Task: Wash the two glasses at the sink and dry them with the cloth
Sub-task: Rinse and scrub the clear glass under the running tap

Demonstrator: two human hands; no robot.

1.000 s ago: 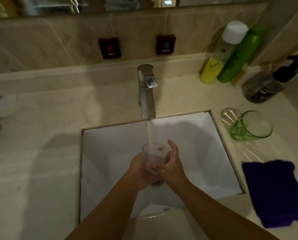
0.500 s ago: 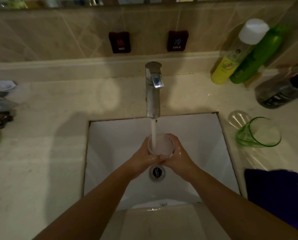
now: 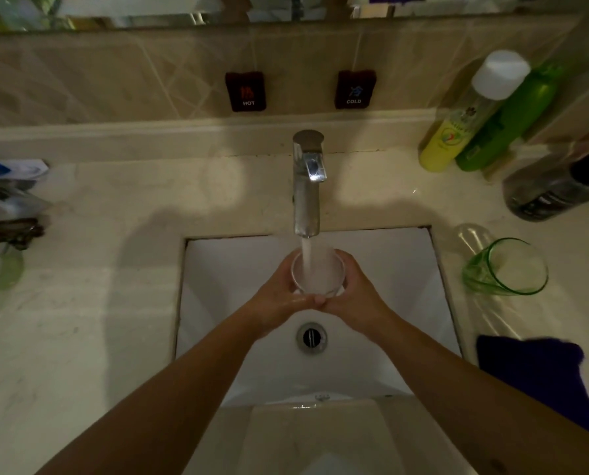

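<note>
The clear glass (image 3: pixel 317 273) is clasped by the left hand (image 3: pixel 279 299) and right hand (image 3: pixel 353 298) under the tap (image 3: pixel 307 186); wet, it could be dropped into the sink (image 3: pixel 406 269) and cracked

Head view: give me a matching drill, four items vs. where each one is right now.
Items:
1. clear drinking glass
2. green-tinted glass tumbler
3. dark purple cloth
4. yellow bottle with white cap

Places:
A. back right corner, against the wall
B. flat on the counter, front right of the white sink basin
C. under the running tap, held in both hands
D. counter right of the basin, untouched

Pairs: 1-C, 2-D, 3-B, 4-A
</note>
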